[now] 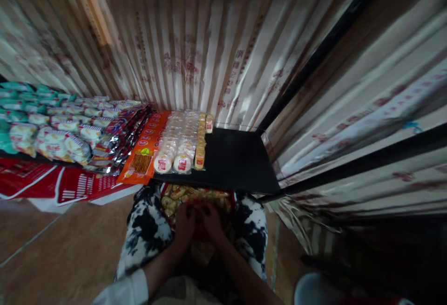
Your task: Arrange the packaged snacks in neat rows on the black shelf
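A box of wrapped snacks [176, 194] rests between my knees, below the shelf edge. My left hand [185, 221] and my right hand [208, 219] are close together over its near part, with curled fingers. The spot between them is dark, so whatever they hold cannot be made out. On the black shelf [240, 160] stand rows of round wrapped biscuits [182, 163], with a row of yellowish packs [199, 153] at their right and one small pack [209, 123] behind.
Left of the biscuits lie an orange bag [143, 151], dark foil packs [120, 139], white packs [70, 142] and green packs [17, 105]. Pleated curtains [195, 39] hang behind. A dark pole [314, 63] slants at the right. A pale rounded object [314, 288] stands low right.
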Tool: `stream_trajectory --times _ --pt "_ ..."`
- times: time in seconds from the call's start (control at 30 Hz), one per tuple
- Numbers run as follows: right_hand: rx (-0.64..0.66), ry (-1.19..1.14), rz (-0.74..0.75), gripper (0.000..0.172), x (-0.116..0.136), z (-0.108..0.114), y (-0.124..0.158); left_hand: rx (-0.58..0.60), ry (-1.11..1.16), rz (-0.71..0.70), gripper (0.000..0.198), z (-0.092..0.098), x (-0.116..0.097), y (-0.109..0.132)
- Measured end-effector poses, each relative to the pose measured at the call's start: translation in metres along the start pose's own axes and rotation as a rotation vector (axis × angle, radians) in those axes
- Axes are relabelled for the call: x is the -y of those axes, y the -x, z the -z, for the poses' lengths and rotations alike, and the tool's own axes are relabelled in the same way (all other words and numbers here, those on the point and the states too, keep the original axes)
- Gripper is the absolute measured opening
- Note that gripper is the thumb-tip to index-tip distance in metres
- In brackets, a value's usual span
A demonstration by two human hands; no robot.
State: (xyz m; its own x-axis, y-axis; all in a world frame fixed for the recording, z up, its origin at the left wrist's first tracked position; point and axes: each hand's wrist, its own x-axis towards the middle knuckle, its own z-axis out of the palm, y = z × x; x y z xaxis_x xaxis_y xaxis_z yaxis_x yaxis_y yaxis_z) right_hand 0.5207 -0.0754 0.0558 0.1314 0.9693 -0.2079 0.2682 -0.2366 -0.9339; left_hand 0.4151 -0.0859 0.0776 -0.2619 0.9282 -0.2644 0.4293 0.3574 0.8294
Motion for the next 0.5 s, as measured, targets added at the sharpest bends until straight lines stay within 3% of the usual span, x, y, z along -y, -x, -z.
stream_trajectory --times 0.23,0.4,0.5 --pt "-0.024 -0.018 0.040 0.017 0.018 0.018 0.013 -0.073 0.024 -0.090 0.019 -0.004 -0.011 0.012" --pt "-0.120 -0.031 0.100 0.016 0.032 0.028 0.013 -0.042 0.117 -0.138 0.021 -0.008 -0.019 0.007" --pt "-0.134 -0.102 0.102 0.027 0.040 0.032 0.007 -0.029 0.166 -0.189 0.019 -0.011 -0.026 0.000"
